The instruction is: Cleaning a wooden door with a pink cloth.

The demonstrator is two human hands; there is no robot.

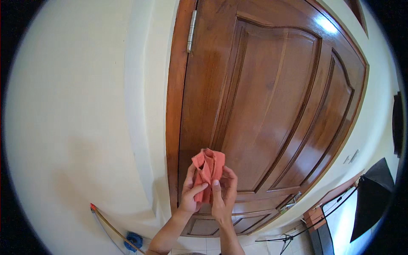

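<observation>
A coral-red cloth (208, 170), folded and bunched, is held up between my two hands. My left hand (190, 193) grips its left side, thumb across the front. On the right side my right hand (224, 191) has its thumb pressed on the cloth's front, with the fingers behind. Behind the cloth stands a closed brown wooden door (271, 79) with carved panels and a glossy finish. The cloth appears in front of the door's lower hinge side; whether it touches the wood I cannot tell.
A metal hinge (191, 32) joins the door to its frame (175, 105). The door handle (290, 202) is at lower right. A mop-like blue item (133, 241) and a wooden pole (111, 223) stand by the left wall. A black softbox (374, 197) on a stand (288, 237) is at right.
</observation>
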